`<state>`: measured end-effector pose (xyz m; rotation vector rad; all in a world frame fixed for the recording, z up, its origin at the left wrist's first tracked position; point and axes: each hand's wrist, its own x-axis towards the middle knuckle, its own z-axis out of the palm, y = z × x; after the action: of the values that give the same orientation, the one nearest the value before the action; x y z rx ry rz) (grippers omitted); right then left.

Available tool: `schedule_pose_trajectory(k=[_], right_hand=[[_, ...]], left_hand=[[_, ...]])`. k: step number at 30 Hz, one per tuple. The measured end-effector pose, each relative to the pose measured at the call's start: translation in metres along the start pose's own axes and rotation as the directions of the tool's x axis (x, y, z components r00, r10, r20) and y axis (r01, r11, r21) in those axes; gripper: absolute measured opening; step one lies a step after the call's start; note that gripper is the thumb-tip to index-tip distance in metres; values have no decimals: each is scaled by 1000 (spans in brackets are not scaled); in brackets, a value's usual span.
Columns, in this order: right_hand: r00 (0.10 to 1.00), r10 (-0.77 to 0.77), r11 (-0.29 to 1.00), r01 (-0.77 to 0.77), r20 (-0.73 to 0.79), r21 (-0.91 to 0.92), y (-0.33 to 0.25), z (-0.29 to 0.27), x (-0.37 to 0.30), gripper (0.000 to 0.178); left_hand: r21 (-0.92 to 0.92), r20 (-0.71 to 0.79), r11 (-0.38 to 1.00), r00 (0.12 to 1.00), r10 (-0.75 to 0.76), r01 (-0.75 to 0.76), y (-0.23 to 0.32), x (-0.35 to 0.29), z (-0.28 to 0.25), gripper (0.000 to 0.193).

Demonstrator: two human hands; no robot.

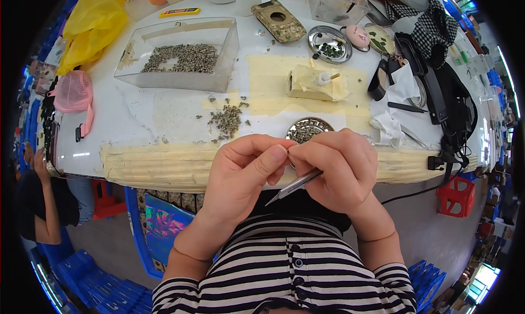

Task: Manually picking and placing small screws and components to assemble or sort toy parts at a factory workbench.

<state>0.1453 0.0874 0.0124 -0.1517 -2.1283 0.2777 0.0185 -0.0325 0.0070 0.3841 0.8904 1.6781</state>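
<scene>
My left hand [240, 174] and my right hand [342, 169] meet at the fingertips above the table's front edge. Thumb and forefinger of the left are pinched on something tiny that I cannot make out, and the right fingertips press against the same spot. Silver tweezers [295, 187] lie tucked in the curled fingers of my right hand, their point slanting down to the left. Just behind the hands is a round metal dish [330, 123] of small grey-brown parts, partly covered by my fingers. A loose pile of similar parts [225, 121] lies behind my left hand.
A clear plastic box [164, 83] with many more such parts stands at back left. Farther back are a camouflage-patterned model hull [279, 21] and a dish of dark green pieces [330, 44]. A taped block [314, 84] sits mid-table. Cables and a black bag [459, 103] crowd the right.
</scene>
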Motion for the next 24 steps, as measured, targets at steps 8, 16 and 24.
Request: schedule_pose_trajectory(k=[8, 16, 24], right_hand=[[999, 31, 999, -30, 37, -30, -6, -5, 2, 36], [910, 294, 935, -337, 293, 108, 1, -26, 9, 19], [933, 209, 977, -190, 294, -93, 1, -21, 7, 46]], left_hand=[[-106, 3, 988, 993, -116, 115, 4, 1, -4, 15], [43, 100, 991, 988, 120, -125, 5, 6, -17, 14], [273, 167, 949, 979, 114, -157, 12, 5, -20, 17]])
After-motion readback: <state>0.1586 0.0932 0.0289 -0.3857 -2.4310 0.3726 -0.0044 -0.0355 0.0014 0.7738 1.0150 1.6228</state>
